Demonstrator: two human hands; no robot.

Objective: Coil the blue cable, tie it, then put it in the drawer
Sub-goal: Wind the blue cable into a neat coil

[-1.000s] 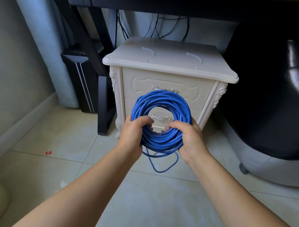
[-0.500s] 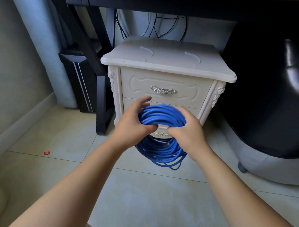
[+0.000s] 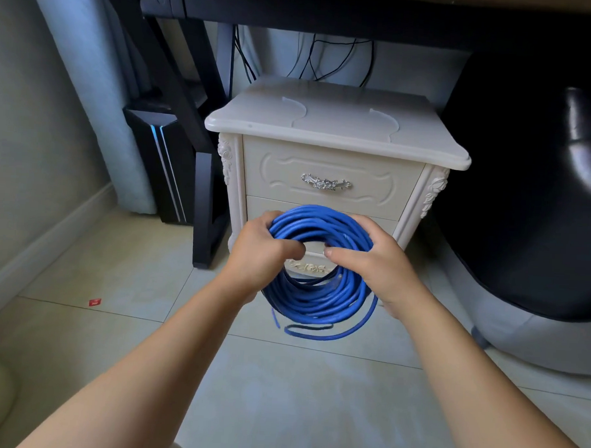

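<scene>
The blue cable (image 3: 318, 292) is wound into a thick round coil held in the air in front of a white nightstand. My left hand (image 3: 257, 252) grips the coil's left side, thumb through the middle. My right hand (image 3: 373, 264) grips the right side the same way. One loose strand loops below the coil, its end hanging free. Behind the coil, the top drawer (image 3: 330, 164) with its silver handle (image 3: 325, 182) is closed. The lower drawer is mostly hidden by the coil and my hands.
The nightstand top (image 3: 335, 124) stands under a dark desk (image 3: 330, 8). A black computer tower (image 3: 161, 157) and desk leg stand to its left, a black chair (image 3: 532, 200) to its right. Pale floor tiles (image 3: 280, 392) lie below, with a small red scrap (image 3: 94, 302).
The coil dropped from in front of the top drawer to lower-drawer height, and both hands shifted from its bottom to its sides. The top drawer's handle is now in view.
</scene>
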